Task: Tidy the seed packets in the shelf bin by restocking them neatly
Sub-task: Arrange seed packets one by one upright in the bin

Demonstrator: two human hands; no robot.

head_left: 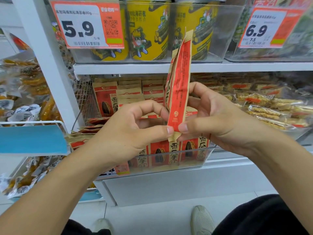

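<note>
My left hand [133, 131] and right hand [215, 119] both pinch the lower end of a red seed packet [179, 85], held upright and edge-on above the clear shelf bin [194, 160] of matching packets.

— Where are the hands?
— Raised together, forearms converging. Left hand [133, 131] and right hand [213, 116] both pinch one upright packet [179, 82], thumbs nearly touching at its lower end.

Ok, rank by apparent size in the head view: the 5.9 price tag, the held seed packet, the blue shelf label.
1. 5.9 price tag, though nearness may flatter it.
2. Blue shelf label.
3. Held seed packet, seen edge-on, so unsure against the label.
</note>
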